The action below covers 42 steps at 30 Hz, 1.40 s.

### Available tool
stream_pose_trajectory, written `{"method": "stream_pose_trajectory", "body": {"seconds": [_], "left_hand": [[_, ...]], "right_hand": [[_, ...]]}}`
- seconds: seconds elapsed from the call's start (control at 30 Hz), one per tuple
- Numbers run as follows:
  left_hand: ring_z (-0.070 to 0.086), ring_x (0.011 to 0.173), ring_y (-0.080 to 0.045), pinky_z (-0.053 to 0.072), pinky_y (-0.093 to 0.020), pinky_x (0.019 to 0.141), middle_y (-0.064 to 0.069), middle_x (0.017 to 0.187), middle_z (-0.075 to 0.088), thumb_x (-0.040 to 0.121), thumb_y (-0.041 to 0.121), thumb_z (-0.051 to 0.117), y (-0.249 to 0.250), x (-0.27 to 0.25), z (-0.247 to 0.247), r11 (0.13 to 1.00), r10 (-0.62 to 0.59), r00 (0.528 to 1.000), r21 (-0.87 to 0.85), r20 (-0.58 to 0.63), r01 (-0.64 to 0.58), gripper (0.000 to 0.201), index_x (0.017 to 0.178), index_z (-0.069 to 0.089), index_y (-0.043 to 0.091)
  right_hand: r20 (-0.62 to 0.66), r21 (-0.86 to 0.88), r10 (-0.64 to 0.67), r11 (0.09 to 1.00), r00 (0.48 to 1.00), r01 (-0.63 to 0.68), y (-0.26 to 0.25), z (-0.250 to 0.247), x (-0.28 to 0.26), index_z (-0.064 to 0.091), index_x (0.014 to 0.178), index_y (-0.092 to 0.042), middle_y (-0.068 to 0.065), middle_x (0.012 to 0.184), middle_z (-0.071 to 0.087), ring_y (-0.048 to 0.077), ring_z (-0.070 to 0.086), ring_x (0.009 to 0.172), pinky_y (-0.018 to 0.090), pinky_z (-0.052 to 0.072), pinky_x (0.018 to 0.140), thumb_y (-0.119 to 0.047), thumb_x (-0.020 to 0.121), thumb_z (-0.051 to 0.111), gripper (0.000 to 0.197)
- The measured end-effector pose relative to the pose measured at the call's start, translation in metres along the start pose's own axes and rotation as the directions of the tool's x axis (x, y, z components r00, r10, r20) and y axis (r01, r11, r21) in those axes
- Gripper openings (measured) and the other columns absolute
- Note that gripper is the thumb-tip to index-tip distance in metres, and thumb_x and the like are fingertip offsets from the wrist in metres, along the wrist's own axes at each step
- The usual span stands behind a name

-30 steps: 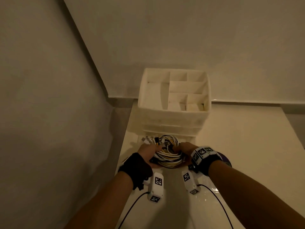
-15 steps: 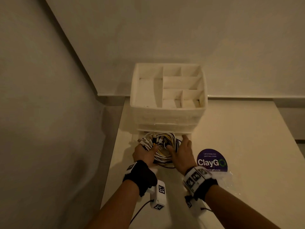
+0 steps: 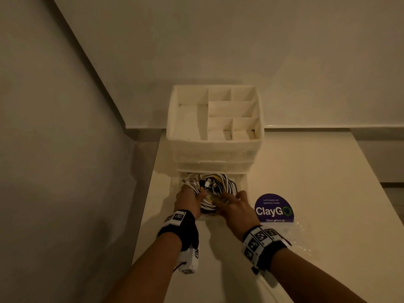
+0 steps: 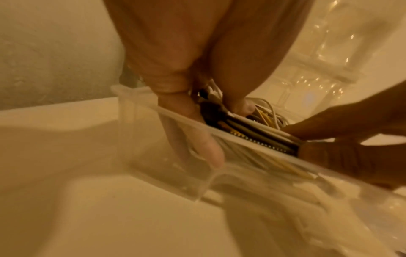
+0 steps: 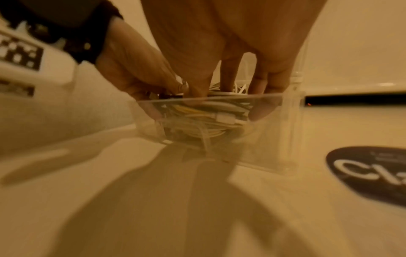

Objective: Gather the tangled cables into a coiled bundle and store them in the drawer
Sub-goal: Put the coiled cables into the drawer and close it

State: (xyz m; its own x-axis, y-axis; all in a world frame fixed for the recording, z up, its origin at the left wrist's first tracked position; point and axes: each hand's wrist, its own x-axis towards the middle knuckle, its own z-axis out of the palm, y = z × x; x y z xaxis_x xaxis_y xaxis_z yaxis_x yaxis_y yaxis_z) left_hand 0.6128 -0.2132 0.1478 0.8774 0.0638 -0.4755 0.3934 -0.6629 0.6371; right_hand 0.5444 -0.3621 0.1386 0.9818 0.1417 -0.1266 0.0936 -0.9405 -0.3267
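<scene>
- Cables (image 3: 213, 189), white, yellow and black, lie as a coiled bundle inside the pulled-out bottom drawer (image 3: 240, 182) of a small white organiser.
- The drawer is clear plastic; seen from the right wrist, the coil (image 5: 204, 118) shows through its front wall (image 5: 274, 132).
- The left hand (image 3: 188, 202) is at the left side of the coil, its grip closed around the strands: in the left wrist view the thumb and fingers (image 4: 189, 132) curl around the bundle (image 4: 252, 128) and reach down inside the drawer wall (image 4: 167, 139).
- The right hand (image 3: 237, 207) is at the right side of the coil, its grip closed on the cables, fingers (image 5: 228, 76) dipping into the drawer.
- Several cable plugs (image 3: 196, 182) stick out at the far left of the coil.
- The organiser (image 3: 215, 136) stands on a pale worktop (image 3: 317, 171) in a corner between two walls, with an open top tray (image 3: 190, 121) split into compartments.
- A round dark sticker (image 3: 274, 209) reading "ClayGo" lies on the worktop just right of the drawer, beside the right hand.
- Both wrists wear dark bands (image 3: 262, 243) carrying black-and-white square markers.
</scene>
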Motion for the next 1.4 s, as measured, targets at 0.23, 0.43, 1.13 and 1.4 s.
{"method": "stream_pose_trajectory", "body": {"seconds": [0.23, 0.43, 1.13, 1.4], "left_hand": [[0.049, 0.121, -0.038, 0.043, -0.046, 0.099, -0.018, 0.134, 0.05, 0.09, 0.042, 0.062, 0.006, 0.005, -0.003, 0.999, -0.016, 1.0, 0.049, 0.019, 0.015, 0.056, 0.131, 0.044, 0.009], [0.033, 0.136, -0.029, 0.033, -0.039, 0.109, -0.011, 0.153, 0.026, 0.094, 0.036, 0.057, 0.004, -0.037, -0.005, 0.989, 0.127, 0.959, -0.037, -0.253, -0.141, 0.08, 0.152, 0.01, 0.009], [0.053, 0.095, -0.03, 0.049, -0.044, 0.082, -0.006, 0.108, 0.052, 0.087, 0.02, 0.066, -0.062, -0.073, 0.009, 0.801, 0.579, 0.778, 0.351, -0.246, -0.485, 0.032, 0.117, 0.054, 0.015], [0.052, 0.103, -0.03, 0.05, -0.04, 0.086, -0.016, 0.122, 0.052, 0.09, 0.041, 0.053, -0.026, -0.033, 0.006, 0.743, 0.6, 0.778, 0.491, -0.187, -0.454, 0.05, 0.126, 0.046, 0.006]], "right_hand": [[-0.007, 0.118, 0.174, 0.978, 0.985, -0.172, -0.017, 0.002, 0.006, 0.061, 0.123, -0.037, -0.001, 0.136, 0.036, 0.028, 0.031, 0.114, 0.033, 0.041, 0.095, -0.024, 0.092, 0.059, 0.033], [0.019, 0.096, 0.021, 0.995, 1.0, -0.022, -0.002, -0.008, 0.017, 0.005, 0.152, -0.027, 0.001, 0.16, -0.008, 0.03, -0.009, 0.148, 0.045, 0.011, 0.119, -0.044, 0.08, 0.071, 0.099], [-0.063, 0.045, -0.118, 0.992, 0.991, 0.12, 0.002, 0.006, 0.011, 0.013, 0.152, -0.007, 0.008, 0.162, -0.002, 0.022, -0.003, 0.15, 0.042, 0.016, 0.121, -0.034, 0.099, 0.029, 0.062], [-0.112, 0.071, -0.112, 0.99, 0.987, 0.12, -0.002, 0.008, 0.013, 0.01, 0.152, -0.005, 0.01, 0.162, 0.003, 0.023, 0.001, 0.15, 0.039, 0.016, 0.122, -0.026, 0.093, 0.038, 0.068]]}}
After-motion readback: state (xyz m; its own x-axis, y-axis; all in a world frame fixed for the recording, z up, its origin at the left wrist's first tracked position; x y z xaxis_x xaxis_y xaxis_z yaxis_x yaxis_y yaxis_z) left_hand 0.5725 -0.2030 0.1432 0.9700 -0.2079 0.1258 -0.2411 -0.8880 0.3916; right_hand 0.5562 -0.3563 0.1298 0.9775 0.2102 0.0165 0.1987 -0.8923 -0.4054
